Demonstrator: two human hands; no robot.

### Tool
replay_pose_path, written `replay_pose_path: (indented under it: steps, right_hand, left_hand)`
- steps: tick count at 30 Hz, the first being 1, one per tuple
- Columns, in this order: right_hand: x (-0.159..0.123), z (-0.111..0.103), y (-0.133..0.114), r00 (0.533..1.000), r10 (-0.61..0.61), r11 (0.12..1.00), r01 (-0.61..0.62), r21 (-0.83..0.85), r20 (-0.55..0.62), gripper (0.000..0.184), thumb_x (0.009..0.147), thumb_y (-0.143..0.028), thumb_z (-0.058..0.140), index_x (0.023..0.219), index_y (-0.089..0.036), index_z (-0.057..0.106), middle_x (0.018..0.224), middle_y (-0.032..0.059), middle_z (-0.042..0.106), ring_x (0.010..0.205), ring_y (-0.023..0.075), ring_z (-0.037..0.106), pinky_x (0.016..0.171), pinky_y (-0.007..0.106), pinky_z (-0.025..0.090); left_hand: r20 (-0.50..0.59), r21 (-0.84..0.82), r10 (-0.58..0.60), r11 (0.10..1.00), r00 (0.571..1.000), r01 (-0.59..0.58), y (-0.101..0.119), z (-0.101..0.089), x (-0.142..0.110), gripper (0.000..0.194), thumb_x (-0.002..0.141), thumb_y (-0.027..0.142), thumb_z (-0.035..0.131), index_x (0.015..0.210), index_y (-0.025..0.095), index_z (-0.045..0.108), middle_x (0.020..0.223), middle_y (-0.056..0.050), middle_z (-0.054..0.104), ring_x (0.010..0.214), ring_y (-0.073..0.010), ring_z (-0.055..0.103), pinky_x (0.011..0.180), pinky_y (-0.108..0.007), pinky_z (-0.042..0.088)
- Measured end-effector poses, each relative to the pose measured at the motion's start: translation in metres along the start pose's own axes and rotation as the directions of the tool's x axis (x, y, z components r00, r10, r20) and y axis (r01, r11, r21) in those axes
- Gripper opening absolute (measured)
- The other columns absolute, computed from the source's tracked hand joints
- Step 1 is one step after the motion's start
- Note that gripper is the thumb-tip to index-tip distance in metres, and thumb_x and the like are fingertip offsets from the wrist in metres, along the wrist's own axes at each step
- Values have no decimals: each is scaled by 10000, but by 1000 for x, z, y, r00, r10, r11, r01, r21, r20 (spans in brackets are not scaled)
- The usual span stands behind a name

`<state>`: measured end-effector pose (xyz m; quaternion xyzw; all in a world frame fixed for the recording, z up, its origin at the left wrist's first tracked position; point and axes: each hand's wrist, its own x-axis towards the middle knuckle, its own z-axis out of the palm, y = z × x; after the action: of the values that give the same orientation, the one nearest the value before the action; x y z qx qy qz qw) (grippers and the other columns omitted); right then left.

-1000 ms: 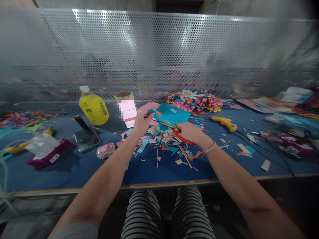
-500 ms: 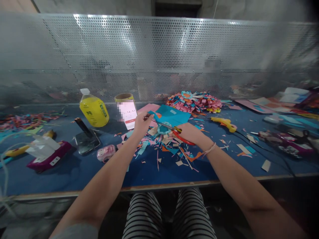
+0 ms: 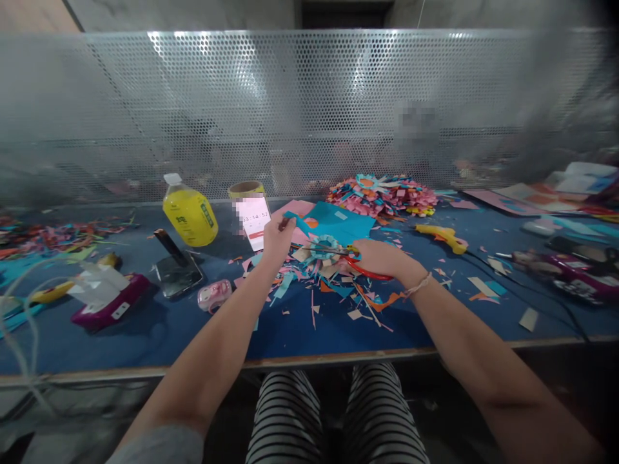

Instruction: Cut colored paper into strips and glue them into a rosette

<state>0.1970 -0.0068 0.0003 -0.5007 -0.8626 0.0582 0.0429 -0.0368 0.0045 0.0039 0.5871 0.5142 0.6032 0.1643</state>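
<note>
My left hand (image 3: 276,237) pinches the left corner of a teal paper sheet (image 3: 333,222) that lies over pink paper on the blue table (image 3: 290,322). My right hand (image 3: 382,258) grips red-handled scissors (image 3: 360,261), whose blades point left toward the teal sheet. Between the hands sits a small round teal paper rosette (image 3: 323,248). Coloured paper scraps (image 3: 348,293) lie scattered under and in front of both hands.
A yellow bottle (image 3: 189,212), tape roll (image 3: 246,189) and propped phone (image 3: 255,220) stand at the back left. A dark phone (image 3: 180,274), pink tape dispenser (image 3: 215,294) and magenta box (image 3: 104,303) lie left. A paper pile (image 3: 382,193) and yellow glue gun (image 3: 442,235) lie right. A perforated metal screen (image 3: 309,109) backs the table.
The view has shifted slightly. My right hand has turned the scissors flatter, toward the left. My left hand still holds the teal sheet's corner.
</note>
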Motion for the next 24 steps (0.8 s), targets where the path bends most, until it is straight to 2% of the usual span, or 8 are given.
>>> replay_pose_path:
  steps: [3,7,10,14,18,21,24]
  right_hand:
    - [7,1,6,995,86,996,-86,0,-54,494,771,-592,481,969,-146,565,1025,145,618,913,264,589,700,299,406]
    - [17,5,14,936,311,950,-305,62,-167,453,824,-492,444,974,-80,558,994,200,603,916,268,582,698,306,414]
    - [21,9,20,926,331,943,-330,38,-182,350,815,-386,490,983,-88,565,1002,200,602,960,279,561,730,322,419]
    - [23,17,27,944,311,947,-318,-49,-107,254,784,-252,501,949,-84,598,967,188,620,958,261,570,731,293,422]
    - [27,26,35,948,315,942,-318,-108,-44,347,815,-323,465,947,-40,616,985,232,613,949,272,588,733,291,431]
    - [29,29,42,933,359,928,-360,-92,-32,431,791,-400,512,978,-25,613,982,248,611,907,292,607,742,324,443]
    - [29,25,42,918,363,929,-370,-21,-159,400,747,-335,585,1013,-35,598,1058,252,586,974,319,578,799,372,442]
  left_hand:
    - [22,-82,-32,996,999,34,-6,3,1,107,744,233,525,763,167,607,637,6,578,618,-114,558,640,-254,484]
    - [42,-156,-90,983,995,95,-11,7,0,68,727,220,525,734,168,569,689,-1,566,629,-110,571,621,-257,511]
    - [84,-148,-107,982,991,119,-8,9,-2,57,682,167,537,733,165,562,731,-4,587,654,-120,588,620,-264,519]
    - [160,-79,-135,986,978,149,-6,11,-4,149,622,102,549,755,162,583,693,10,601,664,-123,592,641,-257,505]
    - [283,-79,-233,961,930,265,-13,18,-10,235,585,103,597,813,155,572,670,16,580,615,-116,575,592,-256,492]
    - [406,-40,-255,954,877,296,-17,23,-17,258,575,106,617,822,154,558,636,29,558,556,-100,552,563,-252,476]
    - [518,26,-254,959,816,282,-16,28,-24,272,579,112,619,839,160,558,608,38,556,518,-103,553,547,-255,468]
